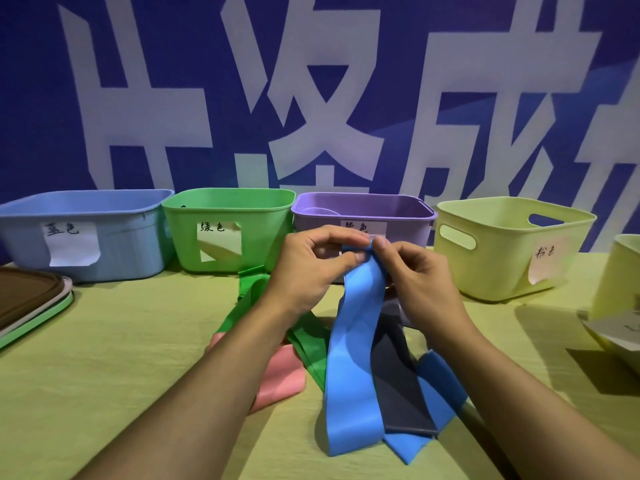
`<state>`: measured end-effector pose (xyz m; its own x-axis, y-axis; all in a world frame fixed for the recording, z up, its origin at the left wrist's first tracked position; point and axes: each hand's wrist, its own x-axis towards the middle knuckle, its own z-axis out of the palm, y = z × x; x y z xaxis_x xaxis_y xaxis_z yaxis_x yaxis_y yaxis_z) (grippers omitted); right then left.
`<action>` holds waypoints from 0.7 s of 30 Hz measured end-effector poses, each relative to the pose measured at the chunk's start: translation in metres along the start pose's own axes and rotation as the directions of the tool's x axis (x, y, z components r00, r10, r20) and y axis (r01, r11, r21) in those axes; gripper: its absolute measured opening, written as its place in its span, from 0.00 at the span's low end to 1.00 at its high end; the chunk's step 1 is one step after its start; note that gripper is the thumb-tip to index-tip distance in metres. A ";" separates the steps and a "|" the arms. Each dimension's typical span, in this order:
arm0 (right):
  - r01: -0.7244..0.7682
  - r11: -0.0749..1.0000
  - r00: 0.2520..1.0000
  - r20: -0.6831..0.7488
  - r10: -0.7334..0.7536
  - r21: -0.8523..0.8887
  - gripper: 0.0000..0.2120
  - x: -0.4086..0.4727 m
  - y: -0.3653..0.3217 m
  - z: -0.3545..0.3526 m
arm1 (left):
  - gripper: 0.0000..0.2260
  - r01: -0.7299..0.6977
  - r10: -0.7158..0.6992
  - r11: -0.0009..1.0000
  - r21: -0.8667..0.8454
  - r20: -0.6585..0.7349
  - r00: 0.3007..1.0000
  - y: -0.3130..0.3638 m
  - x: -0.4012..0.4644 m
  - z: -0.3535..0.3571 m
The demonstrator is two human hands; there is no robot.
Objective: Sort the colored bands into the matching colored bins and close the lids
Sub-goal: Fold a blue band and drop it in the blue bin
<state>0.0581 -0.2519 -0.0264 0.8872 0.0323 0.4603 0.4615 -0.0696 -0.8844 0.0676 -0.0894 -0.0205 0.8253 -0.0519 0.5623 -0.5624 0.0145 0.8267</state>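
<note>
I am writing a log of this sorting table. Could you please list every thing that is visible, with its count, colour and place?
blue bin: 1, light blue, far left of row, paper label
green bin: 1, green, second from left, label
purple bin: 1, purple, behind the hands
yellow-green bins: 2, pale, right; one cut off at the edge
lids: stack, brown on top, green below, left edge
blue band: 1, blue, held up, tail on table
green band: 1, green, under left forearm
pink band: 1, pink, beside the green one
dark band: 1, dark grey, lying on the blue band's tail
tablecloth: 1, yellow-green
banner: 1, blue with white characters, behind
left hand: pinches the blue band's top
right hand: pinches the same top
</note>
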 end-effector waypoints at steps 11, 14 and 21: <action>0.020 1.000 0.999 -0.027 -0.020 0.017 0.10 -0.002 -0.004 -0.001 | 0.14 0.218 -0.216 0.976 0.003 0.114 0.970 0.001 -0.002 0.000; 0.007 0.999 0.999 -0.035 -0.005 0.044 0.10 -0.001 -0.003 -0.001 | 0.10 0.238 -0.236 0.971 -0.008 0.094 0.967 0.001 -0.001 -0.001; 0.032 0.999 0.999 -0.023 -0.032 0.023 0.06 0.000 0.000 -0.003 | 0.11 0.304 -0.301 0.946 -0.114 0.046 0.953 -0.002 0.000 -0.002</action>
<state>0.0580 -0.2545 -0.0262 0.8718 0.0112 0.4897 0.4896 -0.0458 -0.8707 0.0690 -0.0875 -0.0226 0.9530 -0.0999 0.2861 -0.2750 0.1116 0.9549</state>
